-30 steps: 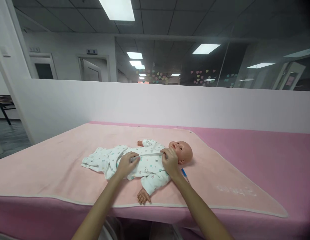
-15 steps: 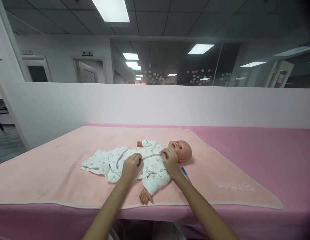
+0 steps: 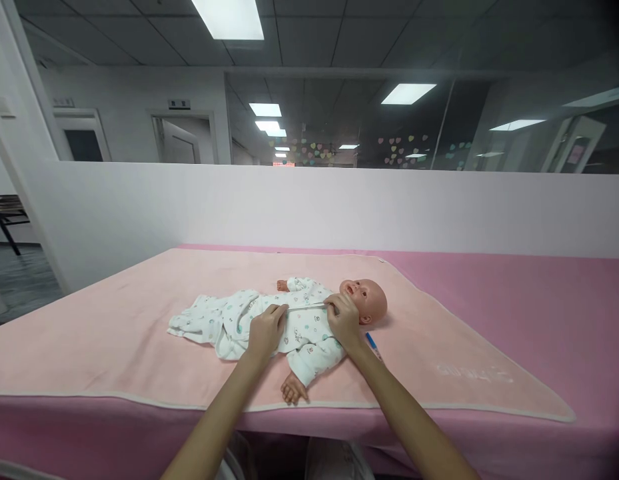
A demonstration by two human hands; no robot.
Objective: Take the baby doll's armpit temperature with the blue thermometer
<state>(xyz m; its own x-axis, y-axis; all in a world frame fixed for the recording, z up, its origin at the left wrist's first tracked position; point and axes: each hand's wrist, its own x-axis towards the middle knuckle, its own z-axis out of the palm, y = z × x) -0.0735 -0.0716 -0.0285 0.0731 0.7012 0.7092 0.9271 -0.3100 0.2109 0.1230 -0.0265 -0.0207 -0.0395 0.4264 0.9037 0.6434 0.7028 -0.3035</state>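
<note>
A baby doll [image 3: 370, 301] lies on its back, head to the right, dressed in a white romper [image 3: 309, 330] with small green and grey prints. My left hand [image 3: 267, 330] is closed at the romper's waist, fingertips pinching its front edge. Up at the collar, just below the doll's chin, my right hand [image 3: 343, 321] pinches the other end of that edge. A pale straight strip [image 3: 307, 307] runs taut between both hands across the chest. The legs of the romper lie loose and wrinkled to the left.
A peach blanket [image 3: 114, 333] with a white border lies under the doll, over a pink table cover [image 3: 539, 300]. Partly behind my right forearm lies a blue-capped pen-like object [image 3: 372, 342]. A white half wall [image 3: 339, 210] with glass above stands behind.
My left hand has shifted slightly up along the romper's front edge, and the strip between the hands lies flatter. The right hand keeps its hold at the collar. The view has shifted slightly.
</note>
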